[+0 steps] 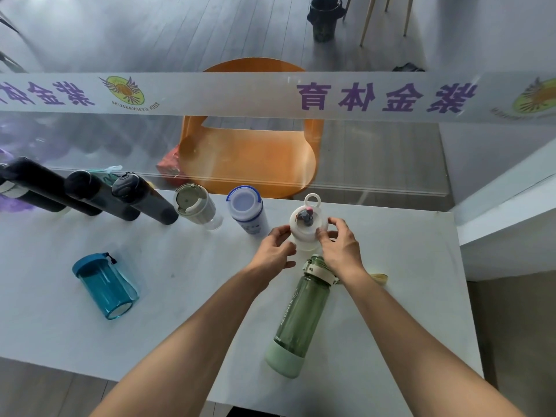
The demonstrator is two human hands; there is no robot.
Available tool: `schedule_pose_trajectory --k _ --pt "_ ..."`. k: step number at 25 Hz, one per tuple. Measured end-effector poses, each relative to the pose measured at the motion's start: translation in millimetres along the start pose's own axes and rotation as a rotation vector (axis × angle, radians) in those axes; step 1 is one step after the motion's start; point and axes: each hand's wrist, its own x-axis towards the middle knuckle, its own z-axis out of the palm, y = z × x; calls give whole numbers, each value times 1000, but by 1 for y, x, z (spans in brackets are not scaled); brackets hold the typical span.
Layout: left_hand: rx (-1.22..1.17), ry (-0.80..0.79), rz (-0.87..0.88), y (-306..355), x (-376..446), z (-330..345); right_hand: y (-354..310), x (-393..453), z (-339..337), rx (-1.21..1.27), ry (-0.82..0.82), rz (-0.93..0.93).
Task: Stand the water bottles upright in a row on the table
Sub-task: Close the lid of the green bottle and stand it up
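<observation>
Both hands hold the white bottle (307, 227), which stands upright on the table (391, 296): the left hand (275, 249) has its grip pinched on the bottle's left side, the right hand (341, 245) on its right. Left of the white bottle stand the blue-capped bottle (248, 210), the grey cup (197, 206) and three black bottles (144, 198), in a row. Just nearer than the white bottle the green bottle (301, 317) lies on its side. Far left of it lies the teal bottle (105, 285).
</observation>
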Motion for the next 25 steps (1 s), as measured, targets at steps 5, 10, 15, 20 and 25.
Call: schedule_pose_trajectory --k 5,10,15,20,25 --pt "33 -29 3 -2 2 -3 1 -1 0 0 0 1" --pt "207 65 -54 -33 4 -3 18 -9 -3 -22 112 118" --pt "426 -63 -159 -77 -14 11 81 -58 2 -59 136 331" --pt "518 -111 5 -90 -25 14 100 -83 34 169 -49 410" --pt "412 -153 154 -81 -52 12 83 -117 21 283 199 321"
